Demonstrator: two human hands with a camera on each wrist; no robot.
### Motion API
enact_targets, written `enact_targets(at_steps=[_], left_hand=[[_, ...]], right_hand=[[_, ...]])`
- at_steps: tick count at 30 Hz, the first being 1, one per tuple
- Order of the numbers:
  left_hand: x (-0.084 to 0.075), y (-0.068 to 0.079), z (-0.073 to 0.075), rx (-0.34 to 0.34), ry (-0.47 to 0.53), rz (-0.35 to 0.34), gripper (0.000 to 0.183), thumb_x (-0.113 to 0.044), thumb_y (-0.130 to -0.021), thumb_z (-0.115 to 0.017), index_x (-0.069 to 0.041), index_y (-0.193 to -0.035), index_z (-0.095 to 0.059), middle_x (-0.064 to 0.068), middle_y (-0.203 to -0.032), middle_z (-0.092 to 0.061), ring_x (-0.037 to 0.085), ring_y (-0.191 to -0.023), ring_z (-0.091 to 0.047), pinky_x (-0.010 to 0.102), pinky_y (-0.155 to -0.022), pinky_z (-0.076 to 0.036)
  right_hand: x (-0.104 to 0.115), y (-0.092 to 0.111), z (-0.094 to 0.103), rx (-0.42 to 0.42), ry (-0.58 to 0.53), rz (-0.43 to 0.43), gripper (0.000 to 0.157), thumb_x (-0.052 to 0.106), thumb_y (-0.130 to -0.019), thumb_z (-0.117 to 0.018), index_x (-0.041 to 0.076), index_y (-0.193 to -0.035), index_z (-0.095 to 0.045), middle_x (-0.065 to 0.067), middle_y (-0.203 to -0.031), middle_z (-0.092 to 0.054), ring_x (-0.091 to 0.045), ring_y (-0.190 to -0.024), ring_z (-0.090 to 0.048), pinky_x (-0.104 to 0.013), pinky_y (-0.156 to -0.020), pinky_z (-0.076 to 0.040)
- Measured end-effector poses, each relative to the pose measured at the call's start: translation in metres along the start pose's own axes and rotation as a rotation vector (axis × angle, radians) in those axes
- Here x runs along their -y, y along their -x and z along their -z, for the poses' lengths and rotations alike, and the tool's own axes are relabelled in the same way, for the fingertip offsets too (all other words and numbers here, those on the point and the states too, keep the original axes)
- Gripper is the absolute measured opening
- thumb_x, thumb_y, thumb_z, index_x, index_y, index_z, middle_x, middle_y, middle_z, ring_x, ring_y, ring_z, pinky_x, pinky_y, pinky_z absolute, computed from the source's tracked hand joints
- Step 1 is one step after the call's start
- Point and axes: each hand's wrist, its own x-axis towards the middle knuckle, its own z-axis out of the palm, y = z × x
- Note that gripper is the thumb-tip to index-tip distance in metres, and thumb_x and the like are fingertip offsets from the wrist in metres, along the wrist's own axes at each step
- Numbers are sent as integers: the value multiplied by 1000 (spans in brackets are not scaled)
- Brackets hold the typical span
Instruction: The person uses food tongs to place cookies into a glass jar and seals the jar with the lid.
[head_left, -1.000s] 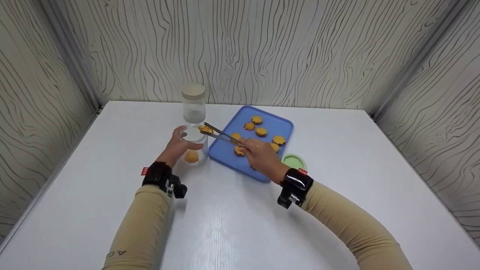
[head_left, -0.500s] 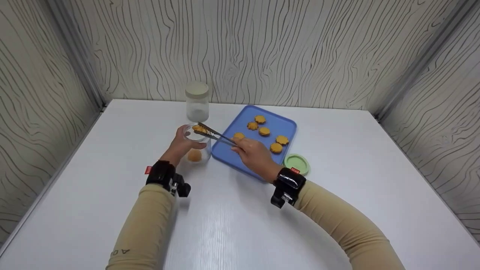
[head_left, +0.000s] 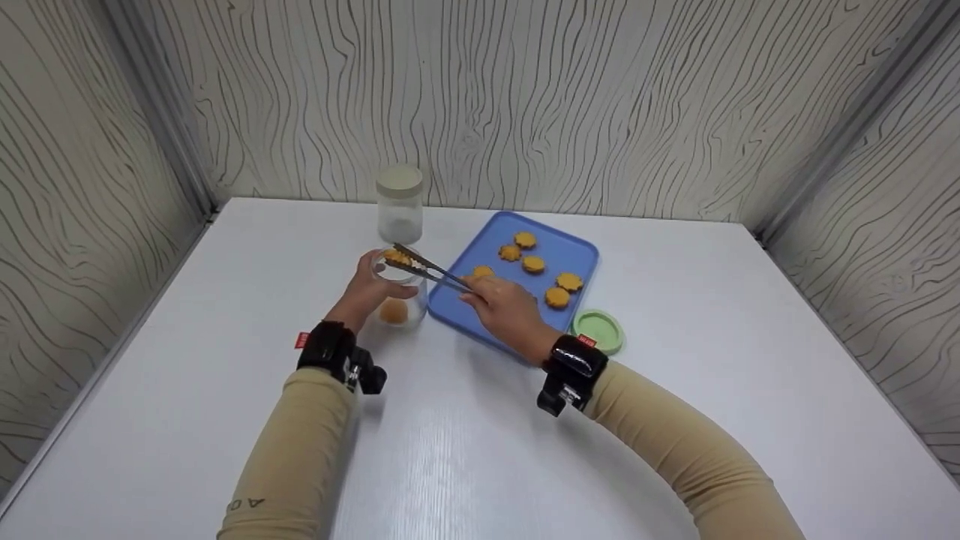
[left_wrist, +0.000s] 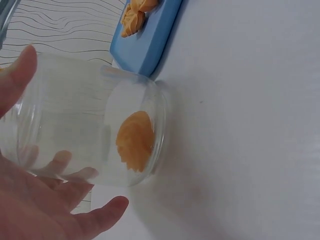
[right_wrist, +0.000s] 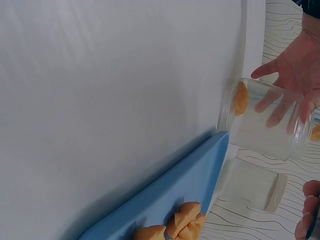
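My left hand (head_left: pixel 365 289) grips a clear jar (left_wrist: pixel 70 110) near its mouth, thumb on one side and fingers round the other. Inside, one orange-yellow, flower-shaped cookie (left_wrist: pixel 135 141) lies on the jar's bottom. My right hand (head_left: pixel 510 311) holds metal tongs (head_left: pixel 459 283), which reach left to the jar. Between the tong tips is another cookie (head_left: pixel 396 256), right at the jar's open mouth. A blue tray (head_left: pixel 459 315) lies under the right hand with several more cookies (head_left: pixel 533 264) on it; the hand hides part of the tray.
Behind the held jar stands a second clear jar (head_left: pixel 400 217) with a cream lid on. A green round lid (head_left: pixel 598 331) lies at the tray's right side, close to the right wrist. Wood-grain panels (head_left: pixel 480 105) enclose the white table (head_left: pixel 450 450) at the back and sides.
The tongs and their cookie have moved left, from the jar's right rim to over its mouth. My left hand keeps its grip on the jar. The head view has shifted slightly.
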Motion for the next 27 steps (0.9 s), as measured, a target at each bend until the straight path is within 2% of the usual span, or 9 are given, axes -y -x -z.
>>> enact_targets(at_steps=[7,15,20,24,27], left_hand=[[0,3,-1,-7,9,-25,92,-9,-80,-75,-9,-151,-18,19,-155,-24,33,-142,-22,45,-116,-16],[3,3,1,1,26,-40,94,-8,-79,-75,-9,-152,-16,20,-154,-23,34,-141,-22,44,-115,-16],[3,3,1,7,35,-37,95,-9,-79,-76,-9,-152,-15,20,-154,-21,34,-141,-21,45,-116,-15],[0,4,1,9,26,-18,96,-10,-79,-75,-10,-153,-14,20,-155,-20,34,-142,-19,45,-116,-13],[0,4,1,6,22,-15,95,-10,-80,-75,-10,-153,-14,20,-155,-21,34,-142,-19,45,-116,-14]], right_hand=[[1,0,1,11,-14,-49,35,15,-93,-65,-5,-122,-63,-11,-89,-67,-20,-70,-58,-33,-64,-52],[-3,6,5,-21,-41,-14,33,10,-93,-65,-10,-119,-63,-13,-87,-67,-21,-70,-57,-35,-63,-52],[-12,13,13,-12,-64,-59,35,9,-93,-64,-11,-121,-61,-10,-84,-65,-17,-67,-57,-30,-61,-52],[-22,21,20,-42,-22,-63,36,10,-92,-66,-11,-121,-61,-7,-76,-60,-16,-62,-51,-30,-55,-46],[-29,27,23,-70,22,-52,34,11,-90,-68,-11,-116,-63,-8,-74,-60,-19,-62,-52,-33,-55,-46]])
